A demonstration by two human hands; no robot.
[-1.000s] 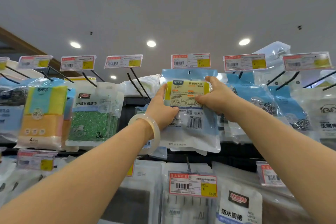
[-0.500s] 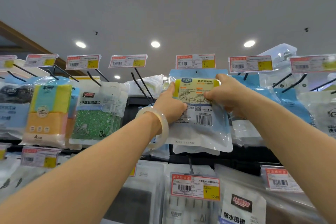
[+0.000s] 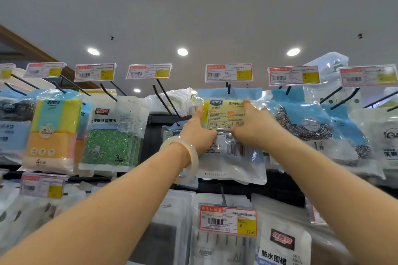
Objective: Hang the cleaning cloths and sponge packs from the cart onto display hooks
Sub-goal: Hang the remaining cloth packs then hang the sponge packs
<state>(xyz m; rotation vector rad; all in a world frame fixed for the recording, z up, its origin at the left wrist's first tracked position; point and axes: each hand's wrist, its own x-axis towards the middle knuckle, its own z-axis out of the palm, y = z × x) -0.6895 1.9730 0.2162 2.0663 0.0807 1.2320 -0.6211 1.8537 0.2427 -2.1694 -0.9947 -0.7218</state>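
Observation:
A clear and blue sponge pack [image 3: 231, 157] with a yellow label hangs high in the middle of the display, its top hole at a black display hook [image 3: 228, 89] under a price tag. My left hand [image 3: 199, 130], with a pale bangle on the wrist, grips the pack's left edge. My right hand [image 3: 252, 125] presses on its right side and front. Both arms reach upward. The cart is out of view.
Left of the pack hang a four-colour sponge pack [image 3: 51, 133] and a green cloth pack [image 3: 109, 135]. An empty black hook [image 3: 167, 103] juts out between them and my left hand. Steel scourer packs [image 3: 308, 125] hang to the right. More packs and a price tag [image 3: 228, 219] fill the row below.
Both hands have slid lower and closer together on the pack. The pack's top has gone up against the hook under the price tag.

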